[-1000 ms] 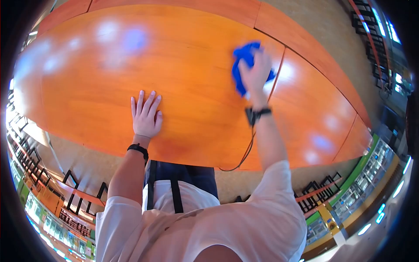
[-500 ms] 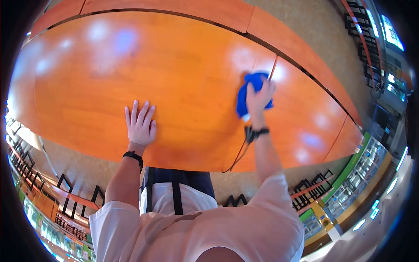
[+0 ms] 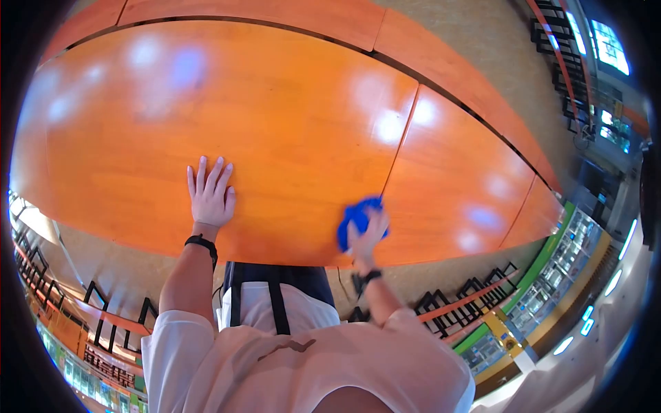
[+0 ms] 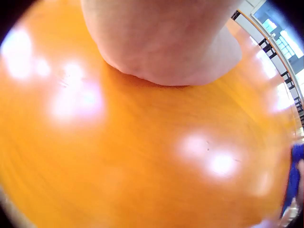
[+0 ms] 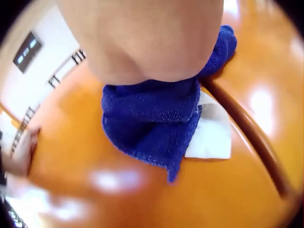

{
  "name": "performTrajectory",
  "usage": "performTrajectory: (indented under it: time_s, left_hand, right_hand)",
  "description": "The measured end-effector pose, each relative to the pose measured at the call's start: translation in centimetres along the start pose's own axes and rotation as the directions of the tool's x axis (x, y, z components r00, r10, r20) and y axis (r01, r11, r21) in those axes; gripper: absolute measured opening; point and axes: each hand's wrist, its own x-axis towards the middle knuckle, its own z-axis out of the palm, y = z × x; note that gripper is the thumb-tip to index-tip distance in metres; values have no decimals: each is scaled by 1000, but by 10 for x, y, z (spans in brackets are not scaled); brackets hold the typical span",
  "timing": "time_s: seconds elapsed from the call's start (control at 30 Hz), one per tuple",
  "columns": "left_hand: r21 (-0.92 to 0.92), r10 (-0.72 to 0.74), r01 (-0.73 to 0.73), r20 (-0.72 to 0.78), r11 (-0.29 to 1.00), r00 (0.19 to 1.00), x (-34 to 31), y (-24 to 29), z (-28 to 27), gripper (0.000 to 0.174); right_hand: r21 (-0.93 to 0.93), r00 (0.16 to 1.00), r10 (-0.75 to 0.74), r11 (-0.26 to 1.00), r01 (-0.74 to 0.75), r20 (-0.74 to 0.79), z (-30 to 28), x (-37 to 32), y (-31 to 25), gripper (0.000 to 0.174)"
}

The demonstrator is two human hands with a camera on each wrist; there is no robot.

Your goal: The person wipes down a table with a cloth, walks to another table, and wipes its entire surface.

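Note:
A blue cloth lies bunched on the orange wooden table close to its near edge. My right hand rests on top of it; in the right wrist view the palm covers part of the cloth, and a white tag sticks out beside it. How far the right fingers curl cannot be told. My left hand lies flat with fingers spread on the table, left of the cloth. The left wrist view shows the heel of that hand against the glossy surface.
A seam runs across the tabletop to the right of the cloth. Another orange table section lies beyond a dark gap. Benches with black legs and a glass display counter stand around the room.
My right hand and the blue cloth have come from the far right part of the table toward its near edge. The left hand stays flat on the table; the view has shifted slightly.

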Motion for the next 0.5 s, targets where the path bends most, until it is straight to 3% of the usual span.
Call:
performTrajectory:
  time_s: [0.07,0.2,0.33,0.5]
  left_hand:
    - [-1,-4,4,1,1000,1000,1,1,0,54]
    - [-4,12,-12,7,1000,1000,-3,0,1,54]
    - [10,-2,1,36,1000,999,-1,1,-2,54]
    - [10,14,-14,15,1000,1000,0,-1,0,54]
  right_hand:
    - [-16,991,88,996,-87,98,-15,-86,-6,57]
    - [-6,989,83,997,-83,118,-13,-69,-3,58]
    - [26,994,-106,994,105,25,8,65,16,54]
    - [19,979,-196,980,197,-52,32,237,18,51]
